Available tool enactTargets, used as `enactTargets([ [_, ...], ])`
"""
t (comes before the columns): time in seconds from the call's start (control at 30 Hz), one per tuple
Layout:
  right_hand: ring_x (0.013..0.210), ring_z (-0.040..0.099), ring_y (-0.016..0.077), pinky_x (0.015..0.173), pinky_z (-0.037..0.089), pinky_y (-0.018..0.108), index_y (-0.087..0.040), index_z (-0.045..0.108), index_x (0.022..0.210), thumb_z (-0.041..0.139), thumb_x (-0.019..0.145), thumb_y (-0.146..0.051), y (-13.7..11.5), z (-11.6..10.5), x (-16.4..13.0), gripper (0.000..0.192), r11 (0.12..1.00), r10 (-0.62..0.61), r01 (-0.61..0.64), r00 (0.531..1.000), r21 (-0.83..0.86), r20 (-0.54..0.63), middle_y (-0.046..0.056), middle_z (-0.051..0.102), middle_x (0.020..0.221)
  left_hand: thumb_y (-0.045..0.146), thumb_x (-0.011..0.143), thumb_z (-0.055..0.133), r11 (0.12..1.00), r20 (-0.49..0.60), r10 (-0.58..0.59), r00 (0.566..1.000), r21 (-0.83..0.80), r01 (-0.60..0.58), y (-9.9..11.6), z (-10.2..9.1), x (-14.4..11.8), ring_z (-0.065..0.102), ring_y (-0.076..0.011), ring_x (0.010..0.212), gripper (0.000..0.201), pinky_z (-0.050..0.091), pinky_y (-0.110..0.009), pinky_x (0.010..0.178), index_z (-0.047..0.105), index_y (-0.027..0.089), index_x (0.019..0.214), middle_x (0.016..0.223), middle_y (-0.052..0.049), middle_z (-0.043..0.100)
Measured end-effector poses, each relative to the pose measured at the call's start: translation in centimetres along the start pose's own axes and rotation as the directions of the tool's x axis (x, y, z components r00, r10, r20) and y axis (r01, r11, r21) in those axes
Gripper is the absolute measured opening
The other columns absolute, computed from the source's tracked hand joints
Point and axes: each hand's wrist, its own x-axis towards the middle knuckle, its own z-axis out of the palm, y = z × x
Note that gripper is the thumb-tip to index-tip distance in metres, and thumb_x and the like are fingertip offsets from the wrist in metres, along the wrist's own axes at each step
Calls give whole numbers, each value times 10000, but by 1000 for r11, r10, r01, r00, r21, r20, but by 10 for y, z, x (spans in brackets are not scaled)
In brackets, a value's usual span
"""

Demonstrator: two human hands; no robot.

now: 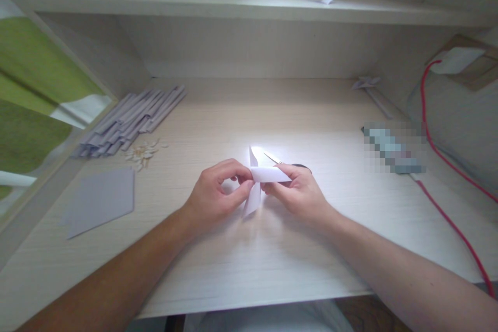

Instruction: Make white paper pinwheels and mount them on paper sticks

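Folded paper (261, 181) amid open desk (272, 249)

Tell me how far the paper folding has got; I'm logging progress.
Done, it seems: a pile of paper rolls at the desk's left rear, and a pinwheel-like piece at the right rear. In hand: the left hand and right hand pinch crossed folded strips. Left: flat sheets lie unfolded at the left; scissors wait behind.
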Motion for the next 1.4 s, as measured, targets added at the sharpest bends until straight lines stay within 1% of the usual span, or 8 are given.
enactTargets([
  [0.3, 690, 627, 167, 629, 456, 277, -195, 752, 805, 736, 884, -333, -3, 0, 3, 160, 994, -32, 31, 999, 107, 11, 18, 724, 748, 152, 913, 649, 999, -33, 39, 999, -2, -39, 0, 3, -2, 647, -159, 804, 96, 482, -286, 753, 705, 185, 842, 840, -22, 704],
  [0.63, 705, 653, 178, 644, 484, 292, -197, 779, 836, 749, 877, -354, -3, 0, 2, 165, 991, -25, 22, 999, 129, 26, 24, 756, 777, 183, 911, 641, 1000, -28, -2, 1000, 15, 3, 1, 3, -3, 632, -170, 799, 105, 477, -289, 727, 705, 189, 827, 828, -26, 691],
  [0.77, 723, 662, 180, 674, 496, 298, -206, 796, 860, 759, 867, -357, -2, 0, 3, 156, 983, 22, -28, 999, 180, 35, 30, 766, 804, 123, 859, 643, 997, 35, 57, 998, 57, -59, -2, -9, 3, 652, -172, 813, 106, 481, -289, 753, 726, 187, 873, 851, -26, 715],
  [0.87, 696, 634, 159, 674, 482, 288, -196, 792, 826, 771, 844, -327, -1, -2, 5, 133, 968, 70, -72, 997, 239, 17, 21, 741, 761, 38, 762, 610, 984, 102, 83, 991, 147, -97, -7, -27, 16, 670, -184, 892, 272, 484, -286, 805, 741, 191, 945, 931, -26, 737],
  [1.03, 684, 603, 149, 690, 480, 300, -166, 794, 805, 807, 784, -339, 2, -2, 7, 174, 878, 191, -207, 978, 431, 80, 41, 727, 760, 124, 780, 621, 955, -69, -18, 997, 293, 38, -18, -51, 44, 677, -179, 791, 167, 471, -270, 711, 755, 202, 841, 875, -21, 763],
  [1.23, 656, 578, 131, 659, 468, 287, -163, 814, 793, 787, 747, -297, -1, 5, 4, 143, 787, 154, -241, 968, 567, 198, 47, 718, 765, 195, 792, 674, 891, -199, 19, 980, 448, 74, -32, -71, 68, 651, -177, 732, 110, 456, -269, 700, 774, 211, 833, 816, -17, 748],
  [1.3, 645, 571, 127, 659, 469, 287, -161, 817, 788, 774, 740, -282, -1, 8, 2, 137, 778, 142, -242, 967, 580, 213, 50, 717, 760, 219, 807, 683, 844, -279, -45, 959, 503, 186, -44, -85, 76, 627, -171, 702, 110, 432, -272, 687, 779, 201, 857, 783, -10, 734],
  [1.4, 639, 578, 133, 643, 468, 287, -153, 817, 781, 775, 707, -273, 3, 14, 0, 147, 772, 171, -251, 967, 584, 189, 56, 722, 747, 241, 842, 670, 738, -405, -155, 901, 559, 378, -68, -111, 85, 595, -169, 727, 194, 395, -282, 699, 780, 121, 948, 810, -33, 730],
])
